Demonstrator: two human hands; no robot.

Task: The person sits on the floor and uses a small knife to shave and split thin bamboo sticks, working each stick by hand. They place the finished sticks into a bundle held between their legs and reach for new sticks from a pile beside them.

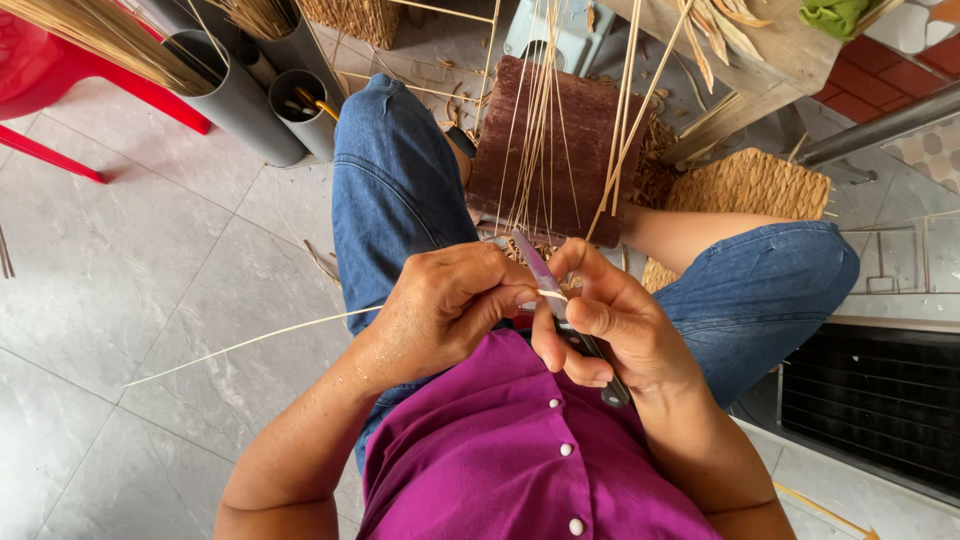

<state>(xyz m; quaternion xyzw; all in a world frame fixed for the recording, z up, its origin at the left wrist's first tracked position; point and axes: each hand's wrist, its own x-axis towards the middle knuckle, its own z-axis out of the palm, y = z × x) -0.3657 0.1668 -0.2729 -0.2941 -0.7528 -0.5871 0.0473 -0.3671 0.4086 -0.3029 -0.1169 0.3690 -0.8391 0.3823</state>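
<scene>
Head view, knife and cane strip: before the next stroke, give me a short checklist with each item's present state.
1. Knife gripped: ok. The right hand wraps its dark handle, blade pointing up and away from the body.
2. Strip held: ok. The left hand pinches it at the blade; the long end trails left over the floor tiles.
3. Fingers off the edge: cannot tell. The left thumb and the right thumb both sit close to the blade, and the edge side is not visible.
4. Blade meets strip: ok, they cross between the hands.
5. Upright canes on the brown block out of the blade's way: cannot tell, they rise just behind it.
</scene>
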